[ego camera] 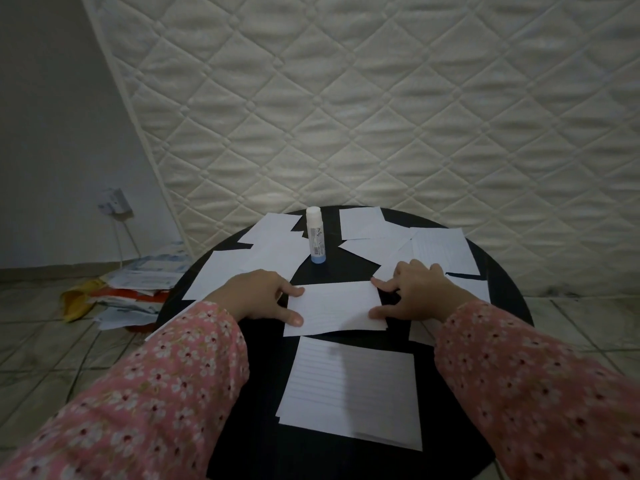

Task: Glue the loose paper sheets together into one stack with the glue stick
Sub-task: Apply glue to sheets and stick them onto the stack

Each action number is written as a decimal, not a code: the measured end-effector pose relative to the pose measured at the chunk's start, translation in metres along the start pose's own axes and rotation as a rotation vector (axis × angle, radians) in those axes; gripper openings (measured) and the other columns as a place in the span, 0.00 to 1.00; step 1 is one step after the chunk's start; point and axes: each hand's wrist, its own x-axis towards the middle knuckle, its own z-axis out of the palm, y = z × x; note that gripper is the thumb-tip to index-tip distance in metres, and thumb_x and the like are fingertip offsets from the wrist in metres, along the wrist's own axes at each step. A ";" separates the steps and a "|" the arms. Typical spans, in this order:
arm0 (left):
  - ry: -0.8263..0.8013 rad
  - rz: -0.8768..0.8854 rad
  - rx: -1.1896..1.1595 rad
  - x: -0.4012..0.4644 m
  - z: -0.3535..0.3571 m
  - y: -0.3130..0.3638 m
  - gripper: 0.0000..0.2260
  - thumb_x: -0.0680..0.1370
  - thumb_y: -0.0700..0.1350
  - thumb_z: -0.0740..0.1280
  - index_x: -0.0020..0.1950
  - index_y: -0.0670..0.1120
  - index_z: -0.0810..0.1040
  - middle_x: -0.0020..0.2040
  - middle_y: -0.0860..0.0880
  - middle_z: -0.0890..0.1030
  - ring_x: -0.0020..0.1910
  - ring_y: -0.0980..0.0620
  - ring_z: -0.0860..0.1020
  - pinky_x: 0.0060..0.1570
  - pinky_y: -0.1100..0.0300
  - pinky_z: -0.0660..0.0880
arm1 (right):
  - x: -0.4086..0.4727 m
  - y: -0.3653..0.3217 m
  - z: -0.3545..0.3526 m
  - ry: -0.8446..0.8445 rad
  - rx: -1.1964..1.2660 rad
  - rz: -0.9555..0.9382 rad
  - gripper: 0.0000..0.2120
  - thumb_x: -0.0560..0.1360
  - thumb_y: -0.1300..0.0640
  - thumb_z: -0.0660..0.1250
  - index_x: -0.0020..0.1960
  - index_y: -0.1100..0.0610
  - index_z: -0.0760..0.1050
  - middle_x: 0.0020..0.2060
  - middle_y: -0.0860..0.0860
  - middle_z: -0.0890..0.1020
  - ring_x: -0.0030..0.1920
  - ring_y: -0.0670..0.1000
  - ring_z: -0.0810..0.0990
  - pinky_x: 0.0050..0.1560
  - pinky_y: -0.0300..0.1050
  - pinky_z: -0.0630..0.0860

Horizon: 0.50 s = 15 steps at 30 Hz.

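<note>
A lined paper sheet [334,308] lies at the middle of the round black table [502,292]. My left hand [258,294] pinches its left edge between thumb and fingers. My right hand [414,292] pinches its right edge the same way. A capped glue stick [315,235] with a white cap and blue base stands upright just beyond the sheet, untouched. A small stack of lined sheets [349,389] lies nearer to me. Several loose sheets are spread at the far left [242,263] and far right [433,245] of the table.
A quilted white mattress [381,98] leans upright right behind the table. On the tiled floor to the left lies a pile of papers and packets [135,289]. A wall socket with a plugged cable [116,202] is at the left wall.
</note>
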 end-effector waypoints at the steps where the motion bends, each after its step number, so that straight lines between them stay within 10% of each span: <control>1: 0.015 0.026 0.002 0.000 -0.001 0.000 0.31 0.68 0.65 0.71 0.70 0.59 0.71 0.54 0.55 0.72 0.54 0.54 0.71 0.53 0.58 0.69 | -0.001 -0.001 -0.001 0.014 0.007 -0.013 0.37 0.70 0.26 0.56 0.75 0.40 0.57 0.64 0.50 0.67 0.64 0.52 0.64 0.63 0.52 0.60; 5: 0.070 0.160 -0.050 -0.002 -0.001 0.006 0.24 0.71 0.56 0.73 0.67 0.55 0.75 0.70 0.57 0.68 0.67 0.56 0.67 0.67 0.59 0.64 | -0.003 -0.011 -0.005 0.123 0.113 -0.125 0.30 0.74 0.36 0.62 0.74 0.44 0.63 0.68 0.47 0.65 0.67 0.50 0.62 0.67 0.50 0.60; 15: 0.008 0.159 -0.154 -0.004 0.001 0.012 0.26 0.70 0.52 0.76 0.67 0.54 0.76 0.72 0.61 0.68 0.69 0.54 0.66 0.69 0.57 0.61 | -0.001 -0.010 0.011 -0.012 0.236 -0.230 0.30 0.75 0.36 0.62 0.74 0.43 0.63 0.75 0.36 0.56 0.74 0.45 0.59 0.74 0.54 0.52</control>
